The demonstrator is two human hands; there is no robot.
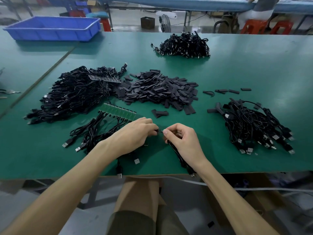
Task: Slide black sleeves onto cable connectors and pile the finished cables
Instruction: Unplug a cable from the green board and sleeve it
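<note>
Both pinching: left grip [135,133] on black sleeve [157,131], right grip [183,139] on cable [177,154] just behind its tip, low over worktop [254,65]. Cable likely light and limp: hold near tip. Sleeve probably soft, collapsible: pinch lightly. Finished pile [254,128] lies right of right grip.

A blue bin [52,28] is set on the green worktop [254,65] far beyond the fingers [172,128], to their left; red stools [254,27] are seen farther off, to their right.

Beyond the fingers [171,131], the green table [254,65] ends at a pale glossy floor [128,21], red stools [254,26] to their far right, perhaps a fan [165,22] ahead.
</note>
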